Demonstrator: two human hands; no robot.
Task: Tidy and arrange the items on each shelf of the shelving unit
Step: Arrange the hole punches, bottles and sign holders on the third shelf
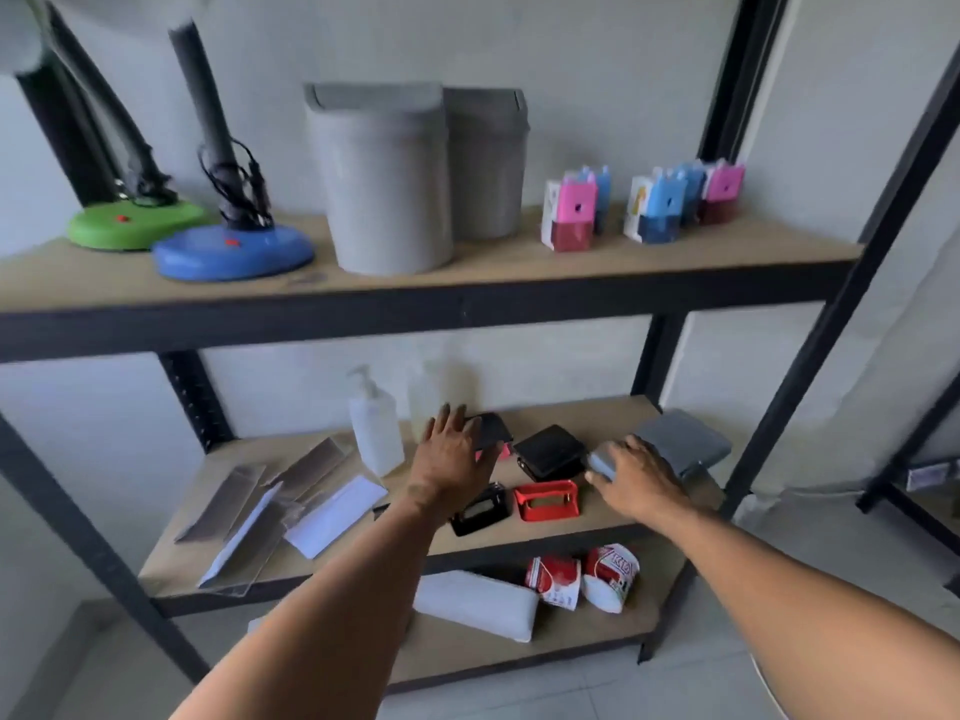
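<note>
My left hand (453, 450) reaches onto the middle shelf (582, 410) with straight fingers, touching a black-and-pink item (493, 433). My right hand (636, 478) grips a small grey box (602, 462) at the right of the same shelf. Between the hands lie a black case (551, 452), a red frame-shaped item (546, 500) and a black one (480, 509). A grey folded pack (683, 440) sits behind my right hand. Two pump bottles (375, 426) stand at the back.
The top shelf (519, 267) carries a green lamp base (132, 223), a blue lamp base (234, 249), two grey bins (384, 179) and pink and blue boxes (571, 210). Clear acrylic stands (249, 511) lie left on the middle shelf. A white pack (475, 605) and red-white packets (582, 579) lie below.
</note>
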